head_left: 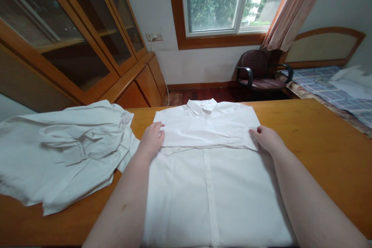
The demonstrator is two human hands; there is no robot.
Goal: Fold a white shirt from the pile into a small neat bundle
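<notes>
A white button-up shirt (186, 197) lies spread before me, with its collar (203, 106) at the far edge and the button strip running down the middle. Across its upper part, just below the collar, a flat band of white cloth (200, 130) forms a straight lower edge. My left hand (151, 139) rests at the left end of this band, with its fingers slightly apart on the cloth. At the opposite end, my right hand (267, 137) pinches the band's edge between thumb and fingers.
A second white garment (78, 147) lies loosely crumpled on the wooden table (316, 155) at the left. Beyond the table are a glass-door cabinet (95, 27), a window (215, 0), a brown armchair (255, 68) and a bed (319, 75).
</notes>
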